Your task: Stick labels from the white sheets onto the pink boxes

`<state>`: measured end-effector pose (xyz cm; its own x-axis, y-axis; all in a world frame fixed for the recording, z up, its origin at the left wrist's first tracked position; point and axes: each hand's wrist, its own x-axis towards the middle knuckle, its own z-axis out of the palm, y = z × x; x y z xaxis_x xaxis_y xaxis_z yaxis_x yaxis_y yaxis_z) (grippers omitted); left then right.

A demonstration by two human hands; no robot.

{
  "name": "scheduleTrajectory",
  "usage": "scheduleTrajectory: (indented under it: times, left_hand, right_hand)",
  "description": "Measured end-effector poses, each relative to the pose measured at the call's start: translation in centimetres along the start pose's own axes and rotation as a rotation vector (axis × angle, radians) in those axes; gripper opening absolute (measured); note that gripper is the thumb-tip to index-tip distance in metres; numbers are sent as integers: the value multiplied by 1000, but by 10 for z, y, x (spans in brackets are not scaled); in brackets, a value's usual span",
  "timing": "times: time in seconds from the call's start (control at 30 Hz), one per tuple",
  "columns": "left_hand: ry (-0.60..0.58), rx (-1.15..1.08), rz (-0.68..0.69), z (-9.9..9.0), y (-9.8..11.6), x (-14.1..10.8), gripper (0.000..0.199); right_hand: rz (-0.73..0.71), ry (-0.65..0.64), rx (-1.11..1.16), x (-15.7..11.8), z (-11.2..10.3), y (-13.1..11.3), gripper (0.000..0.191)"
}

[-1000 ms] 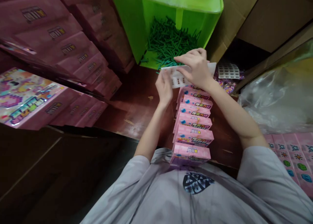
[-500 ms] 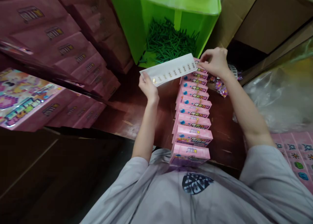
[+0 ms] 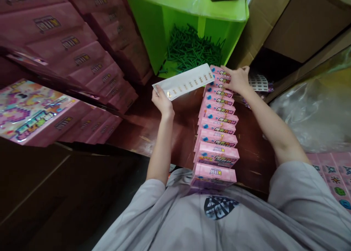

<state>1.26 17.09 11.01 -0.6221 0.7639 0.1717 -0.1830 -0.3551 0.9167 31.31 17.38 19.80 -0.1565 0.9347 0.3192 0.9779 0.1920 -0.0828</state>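
My left hand (image 3: 163,102) pinches the left end of a white sticker sheet (image 3: 189,79), a long strip with a row of small gold-coloured stickers. The sheet is held tilted above the table, its right end close to the far boxes. My right hand (image 3: 238,79) reaches over the far end of a row of pink boxes (image 3: 216,127), its fingers apart and touching the box tops. Whether a small sticker is under those fingers, I cannot tell. The boxes stand on edge, one behind another, running from my shirt towards the back.
Stacked pink boxes (image 3: 90,66) rise on the left. A green bin (image 3: 153,35) with dark green sticks (image 3: 192,50) stands at the back. On the right are a label sheet (image 3: 258,83), clear plastic (image 3: 309,116), printed pink sheets (image 3: 333,170) and cardboard (image 3: 304,21).
My right hand has left the right edge of the sticker sheet and come down onto the far boxes, its fingers spreading. The sheet has shifted slightly left in my left hand.
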Motion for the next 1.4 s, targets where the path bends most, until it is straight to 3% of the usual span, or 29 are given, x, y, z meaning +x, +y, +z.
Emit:
scheduleTrajectory:
  times: [0.1, 0.2, 0.3, 0.43, 0.6, 0.8, 0.9, 1.0, 1.1, 1.2, 1.27, 1.4]
  left_hand:
    - [-43, 3, 22, 5, 5, -9, 51]
    - [-169, -6, 48, 18, 13, -29, 55]
    - [-339, -79, 60, 35, 25, -56, 57]
    - [-491, -187, 21, 50, 40, -82, 56]
    - [-462, -194, -29, 50, 47, -88, 55]
    - [-425, -217, -112, 52, 45, -86, 52]
    - [-441, -244, -130, 54, 44, -86, 50]
    - [-441, -239, -166, 51, 44, -83, 47]
    - [-343, -225, -209, 35, 41, -69, 47]
    - [-165, -195, -168, 5, 34, -47, 47]
    - [-75, -180, -128, -17, 28, -31, 47]
    - [42, -173, -107, -54, 18, -10, 48]
  right_hand:
    - [43, 128, 32, -4, -14, -8, 83]
    - [60, 231, 107, -5, -31, -32, 69]
    - [-155, 210, 179, -5, -41, -67, 51]
    - [-492, 145, 267, -3, -37, -97, 35]
    - [-587, 181, 272, -6, -30, -101, 30]
    - [-631, 232, 28, -24, -34, -112, 41]
    - [-619, 270, 37, -31, -31, -120, 37]
    - [-522, 387, 156, -40, -29, -125, 23]
    - [-341, 507, 305, -43, -36, -112, 19]
    - [-127, 584, 421, -26, -41, -70, 18]
    - [-5, 539, 498, -7, -34, -31, 16]
    - [158, 294, 630, 24, 2, 31, 21]
